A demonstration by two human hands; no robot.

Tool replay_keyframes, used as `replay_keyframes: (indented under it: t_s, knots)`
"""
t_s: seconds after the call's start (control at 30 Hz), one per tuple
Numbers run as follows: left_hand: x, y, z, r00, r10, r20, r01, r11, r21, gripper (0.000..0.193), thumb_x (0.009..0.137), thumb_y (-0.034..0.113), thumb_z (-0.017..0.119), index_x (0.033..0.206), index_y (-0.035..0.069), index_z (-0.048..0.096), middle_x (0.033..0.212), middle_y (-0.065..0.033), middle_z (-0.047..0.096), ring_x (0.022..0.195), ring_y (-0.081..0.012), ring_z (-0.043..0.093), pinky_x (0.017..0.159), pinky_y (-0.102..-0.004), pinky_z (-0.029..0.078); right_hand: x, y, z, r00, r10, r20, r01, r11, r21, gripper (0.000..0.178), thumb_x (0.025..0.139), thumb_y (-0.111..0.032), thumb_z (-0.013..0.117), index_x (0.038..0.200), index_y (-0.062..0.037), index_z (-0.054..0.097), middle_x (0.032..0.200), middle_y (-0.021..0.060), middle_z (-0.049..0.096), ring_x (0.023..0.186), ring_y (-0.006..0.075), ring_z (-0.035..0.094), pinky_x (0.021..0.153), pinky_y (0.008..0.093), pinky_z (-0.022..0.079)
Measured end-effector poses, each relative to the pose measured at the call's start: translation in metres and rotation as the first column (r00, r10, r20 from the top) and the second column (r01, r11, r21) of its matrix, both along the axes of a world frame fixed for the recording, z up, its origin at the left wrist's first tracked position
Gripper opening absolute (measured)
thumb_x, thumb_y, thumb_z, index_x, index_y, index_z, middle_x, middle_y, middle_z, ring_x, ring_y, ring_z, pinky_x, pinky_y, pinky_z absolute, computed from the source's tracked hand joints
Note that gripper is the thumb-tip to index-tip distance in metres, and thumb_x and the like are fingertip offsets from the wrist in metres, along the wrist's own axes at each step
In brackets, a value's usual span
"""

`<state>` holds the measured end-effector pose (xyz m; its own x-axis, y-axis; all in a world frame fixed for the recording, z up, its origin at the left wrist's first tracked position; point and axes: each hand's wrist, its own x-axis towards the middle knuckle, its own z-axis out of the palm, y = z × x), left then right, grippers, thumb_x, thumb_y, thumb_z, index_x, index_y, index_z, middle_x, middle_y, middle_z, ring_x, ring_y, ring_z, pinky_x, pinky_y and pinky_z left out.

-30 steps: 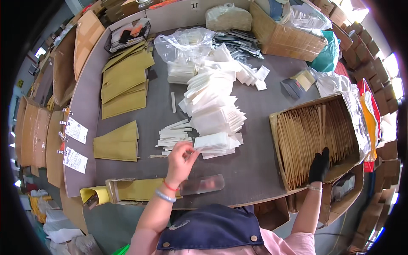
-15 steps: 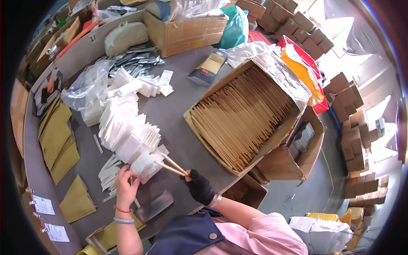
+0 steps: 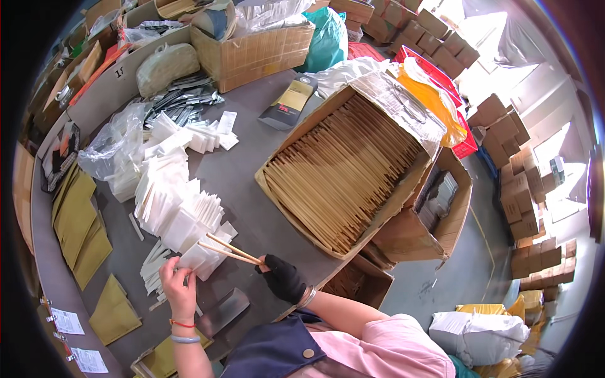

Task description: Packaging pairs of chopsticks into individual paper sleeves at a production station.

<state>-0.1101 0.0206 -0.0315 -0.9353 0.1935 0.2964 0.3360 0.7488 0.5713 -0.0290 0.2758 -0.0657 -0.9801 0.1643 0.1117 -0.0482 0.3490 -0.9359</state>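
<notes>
My right hand (image 3: 283,279), in a black fingerless glove, grips a pair of thin wooden sticks (image 3: 233,250) near one end. Their other ends point left and lie over the near end of a long heap of white packets (image 3: 165,192). My bare left hand (image 3: 179,291) pinches the edge of the nearest white packet (image 3: 200,259) between thumb and fingers. Just right of both hands, a large cardboard box (image 3: 302,232) is filled with rows of similar wooden sticks (image 3: 343,173).
Narrow white strips (image 3: 154,268) and a clear-grey plastic piece (image 3: 225,311) lie near my left hand. Olive-yellow sheets (image 3: 79,233) line the left side. Farther back are a black-and-gold box (image 3: 288,103), dark packets (image 3: 183,97) and a cardboard carton (image 3: 252,57).
The view has shifted, so the scene sits farther left. The sticks in my right hand have moved left, closer to my left hand and over the packet. Both hands keep their grip.
</notes>
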Motion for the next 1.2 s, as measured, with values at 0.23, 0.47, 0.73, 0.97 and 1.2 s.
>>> replay_keyframes:
  t_s: [0.23,0.47,0.73,0.97,1.2]
  knots:
    - [0.001,0.0,-0.009,0.994,-0.011,-0.108,0.009,1.0,-0.023,0.016,0.07,-0.005,0.076,0.083,-0.002,0.067,0.121,-0.0149,0.061,0.115,-0.0362,0.055,0.097,-0.0454,0.047,-0.001,-0.003,-0.004,0.999,-0.019,-0.038,0.021,0.999,0.049,0.016,0.094,-0.008,0.061,0.11,-0.0038,0.061,0.087,0.0122,0.068,0.079,0.0269,0.069,0.072,0.0335,0.054]
    - [0.002,0.003,-0.014,0.987,0.024,-0.157,-0.022,1.0,0.02,0.014,0.073,-0.003,0.075,0.084,-0.001,0.067,0.115,-0.0137,0.06,0.108,-0.033,0.056,0.089,-0.0416,0.047,-0.001,-0.003,-0.007,0.997,-0.023,-0.069,0.029,0.996,0.089,0.016,0.094,-0.009,0.062,0.109,-0.0039,0.061,0.087,0.0122,0.068,0.079,0.0276,0.068,0.072,0.0337,0.054]
    - [0.001,0.002,-0.011,0.986,-0.006,-0.167,-0.003,0.998,-0.059,0.016,0.069,-0.005,0.076,0.082,0.0,0.067,0.096,-0.0102,0.053,0.099,-0.0317,0.054,0.087,-0.0432,0.046,-0.001,-0.002,-0.007,0.999,-0.008,-0.041,0.011,0.996,0.083,0.013,0.096,-0.01,0.061,0.107,-0.0044,0.06,0.086,0.0117,0.066,0.079,0.0272,0.067,0.071,0.0339,0.054]
    - [0.0,0.003,-0.001,0.968,-0.049,-0.245,0.025,0.995,-0.098,0.018,0.067,-0.006,0.076,0.082,0.0,0.067,0.09,-0.0091,0.056,0.097,-0.0316,0.054,0.085,-0.0432,0.048,-0.002,-0.002,-0.009,0.999,-0.007,-0.049,0.011,0.996,0.085,0.016,0.096,-0.012,0.06,0.11,-0.004,0.059,0.089,0.0138,0.066,0.081,0.0309,0.067,0.071,0.0359,0.053]
    - [0.005,-0.006,0.004,0.966,-0.041,-0.256,0.02,0.996,-0.084,0.02,0.066,-0.007,0.077,0.082,0.001,0.068,0.091,-0.0093,0.06,0.098,-0.0323,0.057,0.086,-0.042,0.049,-0.003,-0.006,-0.002,1.0,-0.026,0.0,0.026,0.998,0.05,0.013,0.096,-0.013,0.061,0.105,-0.0045,0.062,0.087,0.0133,0.067,0.08,0.0279,0.068,0.071,0.0358,0.054]
